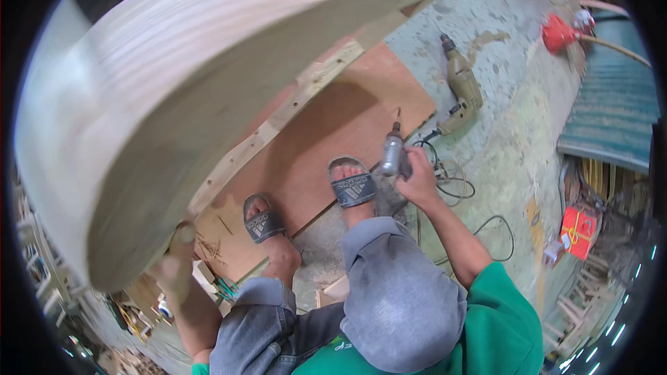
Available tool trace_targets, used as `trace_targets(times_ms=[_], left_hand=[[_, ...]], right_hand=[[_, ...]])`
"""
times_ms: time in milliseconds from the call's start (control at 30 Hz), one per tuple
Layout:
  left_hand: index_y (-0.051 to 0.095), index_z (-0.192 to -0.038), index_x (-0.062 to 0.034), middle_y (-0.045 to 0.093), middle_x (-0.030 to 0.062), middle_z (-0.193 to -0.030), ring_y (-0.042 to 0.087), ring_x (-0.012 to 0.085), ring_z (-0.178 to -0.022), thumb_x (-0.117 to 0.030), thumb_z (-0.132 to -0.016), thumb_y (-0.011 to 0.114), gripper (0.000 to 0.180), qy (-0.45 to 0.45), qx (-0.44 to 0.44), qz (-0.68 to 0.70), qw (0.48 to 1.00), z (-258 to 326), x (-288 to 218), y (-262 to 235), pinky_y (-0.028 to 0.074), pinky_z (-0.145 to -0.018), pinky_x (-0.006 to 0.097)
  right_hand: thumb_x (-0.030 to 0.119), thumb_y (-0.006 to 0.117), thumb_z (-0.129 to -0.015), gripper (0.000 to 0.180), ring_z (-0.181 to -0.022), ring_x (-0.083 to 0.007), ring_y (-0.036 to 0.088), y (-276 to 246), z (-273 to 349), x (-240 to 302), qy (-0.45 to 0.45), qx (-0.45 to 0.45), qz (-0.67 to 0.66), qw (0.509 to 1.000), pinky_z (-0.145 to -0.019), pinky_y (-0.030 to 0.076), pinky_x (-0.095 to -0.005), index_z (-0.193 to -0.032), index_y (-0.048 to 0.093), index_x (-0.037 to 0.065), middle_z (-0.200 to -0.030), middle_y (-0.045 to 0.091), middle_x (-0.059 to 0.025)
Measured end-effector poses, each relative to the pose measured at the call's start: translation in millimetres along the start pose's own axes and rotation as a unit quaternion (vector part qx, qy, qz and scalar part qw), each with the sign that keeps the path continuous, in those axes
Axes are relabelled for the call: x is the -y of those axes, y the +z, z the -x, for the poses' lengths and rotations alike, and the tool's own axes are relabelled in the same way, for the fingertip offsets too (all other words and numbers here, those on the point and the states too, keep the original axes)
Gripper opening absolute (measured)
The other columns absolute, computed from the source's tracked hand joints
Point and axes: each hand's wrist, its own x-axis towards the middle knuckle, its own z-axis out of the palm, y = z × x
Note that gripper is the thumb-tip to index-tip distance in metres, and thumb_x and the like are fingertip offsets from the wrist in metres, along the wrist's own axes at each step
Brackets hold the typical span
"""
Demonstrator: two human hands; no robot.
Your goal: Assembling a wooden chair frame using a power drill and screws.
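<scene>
My right hand (419, 179) is wrapped round the grip of a silver, pistol-shaped power driver (393, 155). Its thin bit points away from me, over a reddish-brown board. On the left, my left hand (174, 264) is at the lower edge of a large curved wooden piece (229, 55). The fingers there are blurred and partly hidden, so their grip does not show. A pale wooden strip (274, 121) with several dark holes runs along the underside of the curved piece.
My sandalled feet are by the reddish-brown board (313, 160). An olive corded drill (461, 87) lies on the floor to the right, its black cable (455, 184) looped nearby. Several loose screws (212, 250) lie near my left foot. Farther right are a red object (558, 33) and a green corrugated sheet (608, 97).
</scene>
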Motion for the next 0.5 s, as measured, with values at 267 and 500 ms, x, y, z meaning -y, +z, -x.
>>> trace_targets(times_ms=[267,500], left_hand=[[0.059,-0.101,0.0038,0.065,0.005,-0.086,0.063,0.0133,-0.078,-0.013,-0.059,0.084,0.051,0.034,-0.05,-0.009,0.998,-22.9,-11.9,7.2,0.049,-0.07,0.026],[0.057,-0.106,0.0044,0.065,0.0084,-0.09,0.063,0.0132,-0.08,-0.01,-0.061,0.081,0.053,0.145,0.027,-0.004,0.989,-38.8,-16.6,9.1,0.049,-0.071,0.025]], right_hand=[[0.003,0.07,-0.07,0.038,-0.083,-0.0338,0.058,-66.4,-49.0,79.6,-0.044,0.078,-0.102,0.991,-0.075,0.047,-0.0364,-0.105,0.056,0.0,-0.093,0.059,-0.0163],[0.016,0.056,-0.092,0.017,-0.056,-0.008,0.054,-53.2,-88.0,103.4,0.14,0.169,-0.296,0.93,-0.045,0.04,-0.0212,-0.095,0.058,0.0,-0.073,0.06,-0.0044]])
